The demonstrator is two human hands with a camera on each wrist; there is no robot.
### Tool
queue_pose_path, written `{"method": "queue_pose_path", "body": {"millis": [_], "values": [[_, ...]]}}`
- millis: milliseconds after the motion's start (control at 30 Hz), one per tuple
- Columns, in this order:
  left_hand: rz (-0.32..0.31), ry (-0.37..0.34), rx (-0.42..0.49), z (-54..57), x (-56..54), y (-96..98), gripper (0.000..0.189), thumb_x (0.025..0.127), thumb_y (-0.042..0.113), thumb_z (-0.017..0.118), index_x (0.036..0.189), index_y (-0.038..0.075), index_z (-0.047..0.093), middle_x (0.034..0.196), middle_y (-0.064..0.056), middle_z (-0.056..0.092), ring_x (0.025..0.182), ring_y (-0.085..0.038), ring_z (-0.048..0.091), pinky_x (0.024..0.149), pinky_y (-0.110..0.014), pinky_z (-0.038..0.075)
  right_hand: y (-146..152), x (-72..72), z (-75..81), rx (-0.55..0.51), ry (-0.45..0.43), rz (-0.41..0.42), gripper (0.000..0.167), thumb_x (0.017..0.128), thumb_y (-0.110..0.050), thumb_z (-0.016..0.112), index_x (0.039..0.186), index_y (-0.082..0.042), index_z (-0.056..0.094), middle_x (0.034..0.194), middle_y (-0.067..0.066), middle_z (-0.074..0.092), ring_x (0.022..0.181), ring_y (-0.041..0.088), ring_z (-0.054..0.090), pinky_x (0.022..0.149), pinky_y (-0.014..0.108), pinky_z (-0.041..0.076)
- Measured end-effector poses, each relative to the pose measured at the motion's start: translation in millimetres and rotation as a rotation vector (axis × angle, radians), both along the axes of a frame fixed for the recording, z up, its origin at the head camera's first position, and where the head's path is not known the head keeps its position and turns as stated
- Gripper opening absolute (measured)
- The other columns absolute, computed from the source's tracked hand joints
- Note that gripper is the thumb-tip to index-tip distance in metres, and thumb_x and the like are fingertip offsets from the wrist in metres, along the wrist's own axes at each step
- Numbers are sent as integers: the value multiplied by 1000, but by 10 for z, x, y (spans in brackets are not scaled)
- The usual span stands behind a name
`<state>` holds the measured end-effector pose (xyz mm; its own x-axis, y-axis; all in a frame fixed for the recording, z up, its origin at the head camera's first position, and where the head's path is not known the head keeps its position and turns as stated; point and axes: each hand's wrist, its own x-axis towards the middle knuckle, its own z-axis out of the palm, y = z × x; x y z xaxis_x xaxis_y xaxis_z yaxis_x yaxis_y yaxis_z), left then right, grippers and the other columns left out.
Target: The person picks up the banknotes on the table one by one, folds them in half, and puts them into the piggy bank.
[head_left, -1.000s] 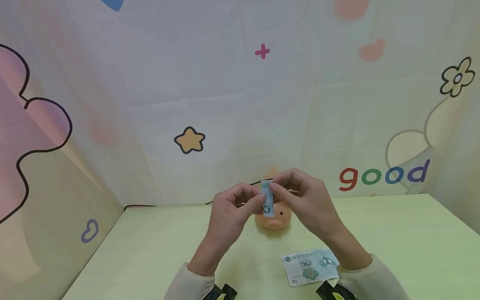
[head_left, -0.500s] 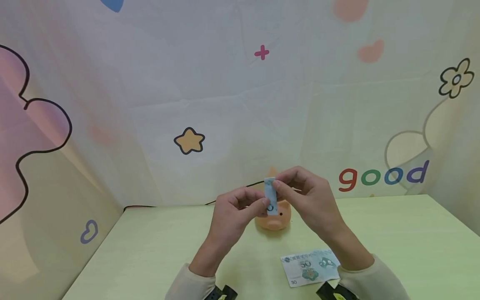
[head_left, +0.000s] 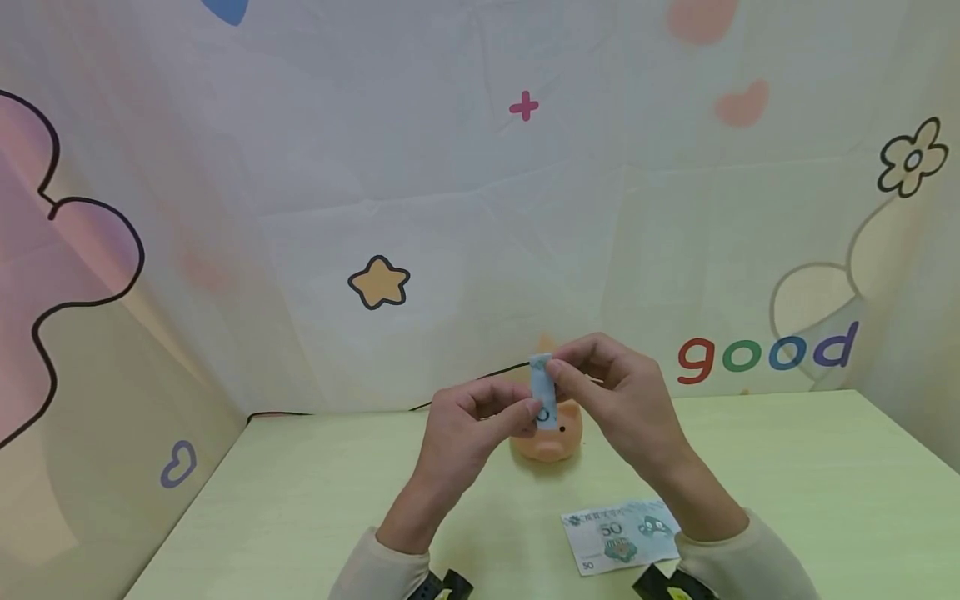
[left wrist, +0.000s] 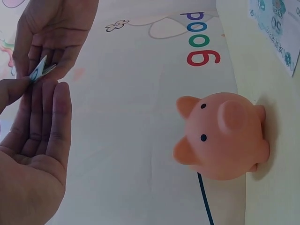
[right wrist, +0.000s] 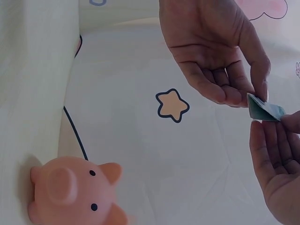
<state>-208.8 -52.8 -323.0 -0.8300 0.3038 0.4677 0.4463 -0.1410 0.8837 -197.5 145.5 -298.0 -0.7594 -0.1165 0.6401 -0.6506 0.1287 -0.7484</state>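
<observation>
A blue-green banknote point(head_left: 543, 390), folded into a narrow strip, is held upright in the air between both hands. My left hand point(head_left: 468, 442) pinches its lower left side between thumb and fingers. At the upper right edge, the thumb and fingers of my right hand point(head_left: 622, 408) pinch it too. The wrist views show the folded layers of the note spreading apart at one end. Behind the hands, an orange piggy bank point(head_left: 547, 442) stands on the table, partly hidden in the head view; the left wrist view shows the whole pig point(left wrist: 222, 136).
An unfolded 50 banknote point(head_left: 618, 537) lies flat on the pale green table point(head_left: 315, 492), its right end hidden by the right forearm. A printed cloth backdrop point(head_left: 450, 233) rises behind the table, with a side panel at the left.
Both hands have shifted slightly right with the folded banknote, mostly in the first half second. The pig and the flat banknote stay put.
</observation>
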Motion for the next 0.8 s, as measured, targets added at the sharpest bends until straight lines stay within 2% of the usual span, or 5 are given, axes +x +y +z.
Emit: {"method": "queue_pose_path", "body": {"millis": [167,400,800], "values": [[-12,-21,-14,-4,-5,-1,14,97,4,75,105,-7,77,93,-10,77,80,-17,74,80,-36,64,-5,-4,-2,-11,5,-1,6,101,1,71,106,3,70,96,13,72,81,22,75,86,31,62],[12,22,-63,-16,-18,-4,11,97,2,74,102,-8,76,90,-9,76,78,-15,73,78,-34,64,-21,-7,-17,-2,-6,8,7,101,0,71,107,3,70,96,13,72,82,22,75,85,31,62],[-55,-24,-33,-15,-3,13,15,98,5,75,105,-8,75,95,-10,77,80,-17,75,80,-38,64,-5,-3,-2,-17,17,-27,6,101,1,70,107,4,70,95,12,71,81,21,74,83,31,63]]}}
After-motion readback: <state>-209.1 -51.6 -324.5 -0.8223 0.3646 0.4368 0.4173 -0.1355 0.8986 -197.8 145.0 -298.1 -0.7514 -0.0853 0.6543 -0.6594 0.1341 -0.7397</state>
